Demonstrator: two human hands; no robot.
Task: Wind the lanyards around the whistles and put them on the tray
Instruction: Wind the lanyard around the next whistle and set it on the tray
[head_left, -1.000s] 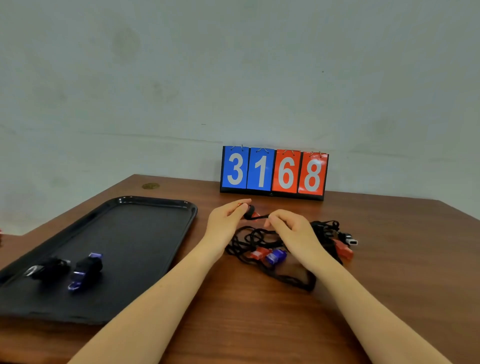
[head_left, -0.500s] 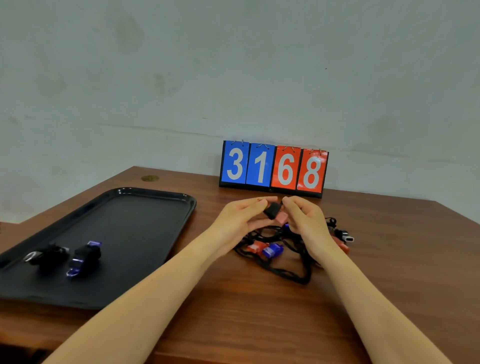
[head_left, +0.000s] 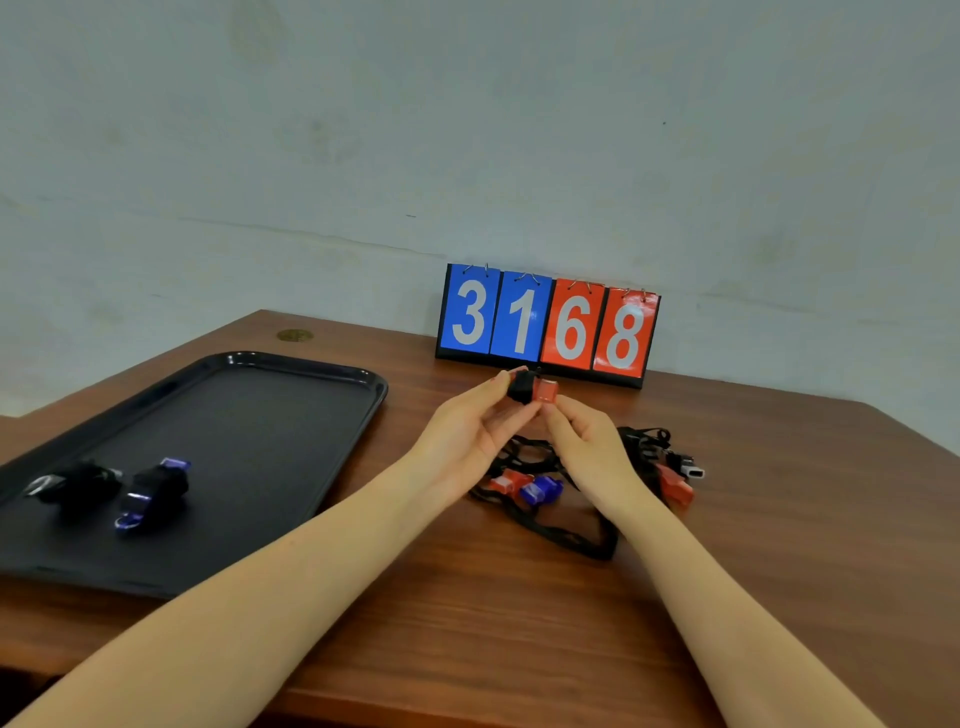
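A red whistle (head_left: 544, 391) with black lanyard wound round its left part is raised above the table, pinched between my left hand (head_left: 470, 436) and my right hand (head_left: 587, 441). Under my hands lies a tangle of black lanyards (head_left: 561, 535) with a red whistle (head_left: 503, 483), a blue whistle (head_left: 540, 489) and another red whistle (head_left: 674, 488). The black tray (head_left: 291, 415) at the left holds a wound blue whistle (head_left: 153, 491) and a wound dark whistle (head_left: 78, 486).
A flip scoreboard (head_left: 548, 325) reading 3168 stands at the back of the wooden table (head_left: 779, 571) against the wall. A white-tipped whistle (head_left: 693, 470) lies at the right edge of the tangle. A small brass disc (head_left: 294, 335) sits at the far left.
Both hands have lifted from the pile and come together, bringing the red whistle up toward the scoreboard. More black lanyard is wound round it than before.
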